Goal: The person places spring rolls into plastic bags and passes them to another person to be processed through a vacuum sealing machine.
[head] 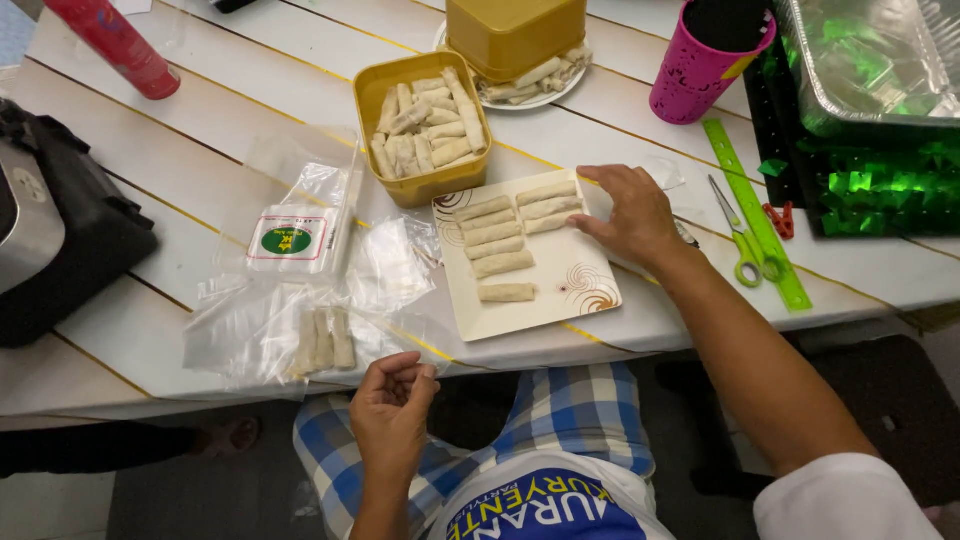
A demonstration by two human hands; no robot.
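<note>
Right hand (632, 215) flat, open, steadying tray (560, 290) of rolls (498, 240); left hand (392, 405) loosely curled, empty, off table (150, 230) edge.

Foil tray (868, 60) (top right) and red bottle (112, 45) cut off.
</note>
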